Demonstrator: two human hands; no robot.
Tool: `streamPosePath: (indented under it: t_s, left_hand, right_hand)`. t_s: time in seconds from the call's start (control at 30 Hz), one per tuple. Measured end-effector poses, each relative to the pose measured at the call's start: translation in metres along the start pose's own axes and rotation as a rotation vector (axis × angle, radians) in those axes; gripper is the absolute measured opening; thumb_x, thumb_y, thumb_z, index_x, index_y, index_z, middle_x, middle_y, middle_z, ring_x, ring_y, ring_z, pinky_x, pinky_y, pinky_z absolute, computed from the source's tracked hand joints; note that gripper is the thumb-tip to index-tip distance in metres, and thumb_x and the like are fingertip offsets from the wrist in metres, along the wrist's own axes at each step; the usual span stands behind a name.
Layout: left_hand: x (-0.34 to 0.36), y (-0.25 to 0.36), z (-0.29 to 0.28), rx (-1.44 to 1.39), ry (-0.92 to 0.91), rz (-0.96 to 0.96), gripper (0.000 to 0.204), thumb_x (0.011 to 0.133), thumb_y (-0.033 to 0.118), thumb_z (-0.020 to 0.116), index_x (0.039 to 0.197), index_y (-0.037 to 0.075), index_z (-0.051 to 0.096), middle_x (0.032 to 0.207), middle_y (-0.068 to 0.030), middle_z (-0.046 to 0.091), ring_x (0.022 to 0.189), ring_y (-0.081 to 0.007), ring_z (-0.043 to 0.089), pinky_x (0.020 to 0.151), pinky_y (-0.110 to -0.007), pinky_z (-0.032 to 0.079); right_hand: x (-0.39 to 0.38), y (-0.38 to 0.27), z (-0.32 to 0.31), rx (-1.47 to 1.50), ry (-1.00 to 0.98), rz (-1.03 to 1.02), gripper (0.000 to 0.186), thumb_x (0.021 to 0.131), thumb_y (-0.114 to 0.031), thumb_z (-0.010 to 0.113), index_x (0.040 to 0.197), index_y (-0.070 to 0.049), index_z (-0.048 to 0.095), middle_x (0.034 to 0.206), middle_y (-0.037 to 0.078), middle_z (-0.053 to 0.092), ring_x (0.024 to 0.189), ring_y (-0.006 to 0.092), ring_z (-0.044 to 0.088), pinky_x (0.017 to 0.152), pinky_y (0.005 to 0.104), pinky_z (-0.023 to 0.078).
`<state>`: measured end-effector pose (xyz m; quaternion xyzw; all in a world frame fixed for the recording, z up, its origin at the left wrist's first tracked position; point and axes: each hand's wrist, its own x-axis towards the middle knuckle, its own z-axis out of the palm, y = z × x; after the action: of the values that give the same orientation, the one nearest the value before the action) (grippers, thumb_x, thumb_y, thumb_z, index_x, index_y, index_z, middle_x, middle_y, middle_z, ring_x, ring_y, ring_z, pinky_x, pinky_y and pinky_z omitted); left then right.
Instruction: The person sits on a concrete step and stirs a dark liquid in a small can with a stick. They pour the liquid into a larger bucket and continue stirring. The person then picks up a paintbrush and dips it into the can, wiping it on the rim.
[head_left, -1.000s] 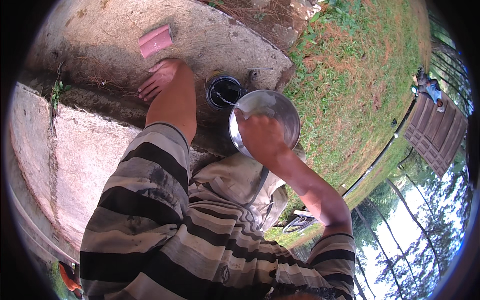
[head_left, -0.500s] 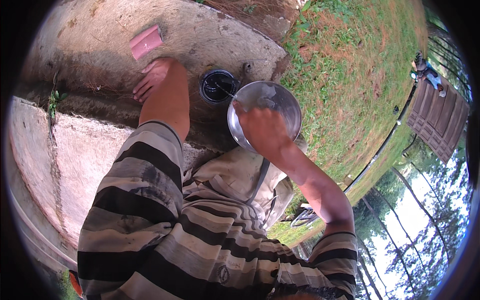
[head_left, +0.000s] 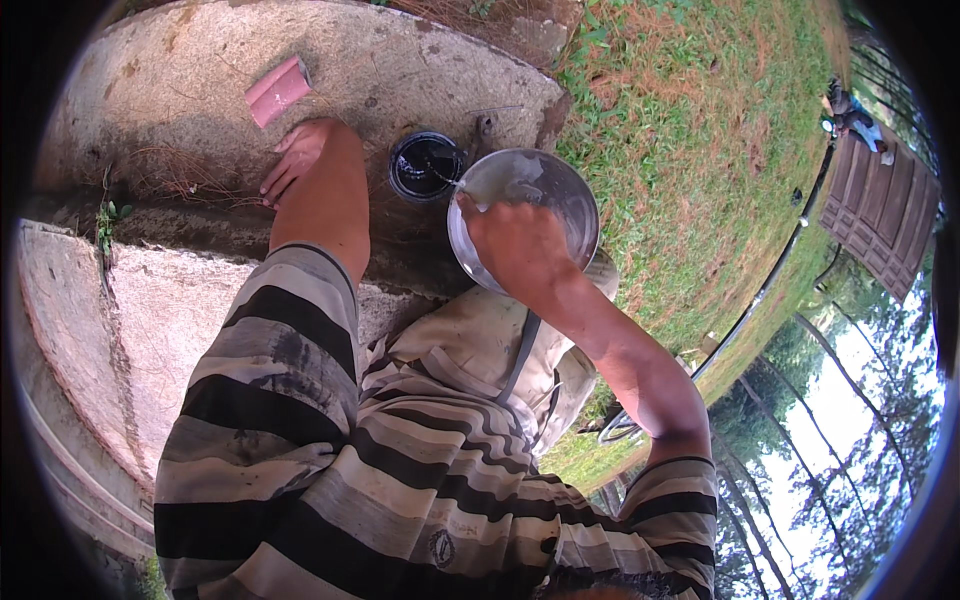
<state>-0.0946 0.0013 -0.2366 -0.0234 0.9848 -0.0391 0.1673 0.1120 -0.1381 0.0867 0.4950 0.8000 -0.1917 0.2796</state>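
Note:
My right hand (head_left: 520,240) grips the edge of a round metal bowl (head_left: 578,205), with its fingers over the rim. The bowl is tilted to the left, and a thin stream of water runs from its lip toward a dark round container (head_left: 425,165) just left of it. Liquid glints inside that container. On the concrete ledge, my left hand (head_left: 298,155) lies flat with its fingers apart, holding nothing. Just beyond the left fingers is a pink rolled piece (head_left: 278,90), its material hard to tell.
The concrete ledge (head_left: 420,70) runs across the far side, with dry pine needles along its near edge. A small dark knob (head_left: 486,124) stands beside the container. Grass (head_left: 690,180) spreads to the right. Far right, a person (head_left: 855,122) is by a brown wooden panel (head_left: 880,215).
The bowl and my right hand shift slightly left and up in the view, along with the surroundings. Water keeps streaming from the bowl. My left hand stays on the ledge.

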Motion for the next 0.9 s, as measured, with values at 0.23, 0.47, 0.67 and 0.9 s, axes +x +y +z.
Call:
streamPosePath:
  t_s: [0.23,0.47,0.67,0.9]
  left_hand:
    - [-0.001,0.000,-0.003,-0.004,0.007,-0.015,0.068,0.091,0.034,0.061,0.143,-0.009,0.049,0.138,-0.0271,0.061,0.130,-0.0417,0.059,0.111,-0.055,0.045]
    - [-0.005,0.003,-0.007,-0.010,0.013,-0.012,0.068,0.091,0.034,0.060,0.143,-0.008,0.050,0.138,-0.0271,0.061,0.130,-0.0415,0.059,0.111,-0.055,0.045]
    - [-0.012,0.005,-0.013,-0.026,0.006,0.011,0.067,0.091,0.034,0.060,0.143,-0.008,0.050,0.138,-0.0271,0.061,0.130,-0.0413,0.059,0.111,-0.055,0.045]
    - [-0.010,0.007,-0.013,-0.056,0.006,0.002,0.067,0.092,0.034,0.060,0.143,-0.008,0.050,0.138,-0.0272,0.061,0.130,-0.0410,0.059,0.111,-0.055,0.045]
  right_hand:
    - [0.001,-0.003,0.003,0.019,0.033,0.004,0.050,0.094,-0.009,0.060,0.145,-0.012,0.063,0.079,0.009,0.075,0.070,0.0239,0.077,0.058,0.0359,0.062]
    - [0.002,-0.005,0.000,0.037,0.012,0.012,0.051,0.094,-0.010,0.060,0.145,-0.012,0.062,0.081,0.011,0.076,0.071,0.0258,0.078,0.058,0.0384,0.062]
    - [0.007,-0.008,0.000,0.068,-0.057,0.020,0.053,0.094,-0.011,0.061,0.147,-0.010,0.060,0.084,0.013,0.077,0.073,0.0280,0.078,0.058,0.0430,0.063]
    - [0.006,-0.007,0.003,0.074,-0.012,0.017,0.057,0.092,-0.012,0.062,0.148,-0.010,0.058,0.088,0.014,0.077,0.075,0.0283,0.078,0.059,0.0464,0.064]
